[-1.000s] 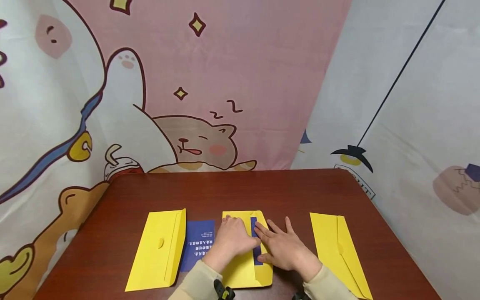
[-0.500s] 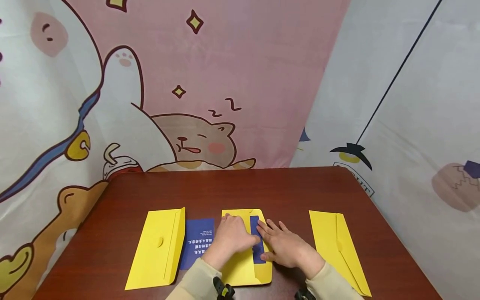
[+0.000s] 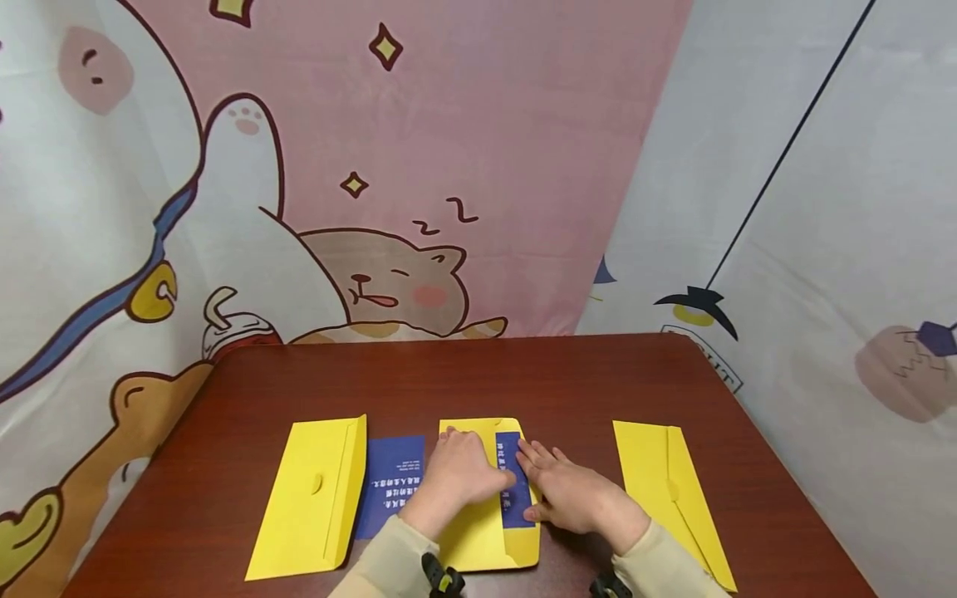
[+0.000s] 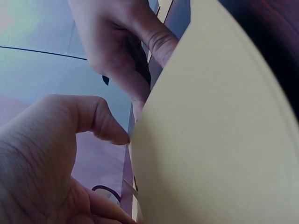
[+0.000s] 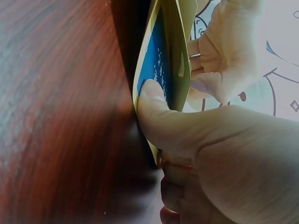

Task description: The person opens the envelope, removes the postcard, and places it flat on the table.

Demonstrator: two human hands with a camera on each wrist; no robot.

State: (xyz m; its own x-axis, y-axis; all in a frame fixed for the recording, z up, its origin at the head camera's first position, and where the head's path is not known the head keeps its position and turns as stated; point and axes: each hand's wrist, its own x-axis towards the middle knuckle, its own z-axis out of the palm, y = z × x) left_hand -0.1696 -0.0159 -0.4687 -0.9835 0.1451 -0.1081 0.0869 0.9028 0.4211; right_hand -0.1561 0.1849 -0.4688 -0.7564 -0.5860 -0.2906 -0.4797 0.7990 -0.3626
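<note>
A yellow envelope [image 3: 469,544] lies mid-table with its mouth to the right. From it sticks a blue card [image 3: 513,465] with white writing. My left hand [image 3: 461,472] holds the envelope, fingers bent at the far side and the thumb at the mouth edge. My right hand [image 3: 571,490] presses the card's exposed part, thumb near its lower end and fingers near its upper end. In the right wrist view, the right thumb [image 5: 154,91] lies flat on the blue card [image 5: 154,60], below the raised envelope panel. The card's inner part is hidden.
Another blue card [image 3: 389,486] lies to the left, partly covered by my left forearm. Beside it is a yellow envelope [image 3: 302,498], and a further yellow envelope [image 3: 673,490] lies at the right. All rest on a reddish-brown table [image 3: 478,374] before a cartoon-printed cloth [image 3: 523,166].
The card shows a wider strip at the envelope's mouth, with some of its writing now visible. My right hand has shifted slightly right with it; my left hand stays on the envelope.
</note>
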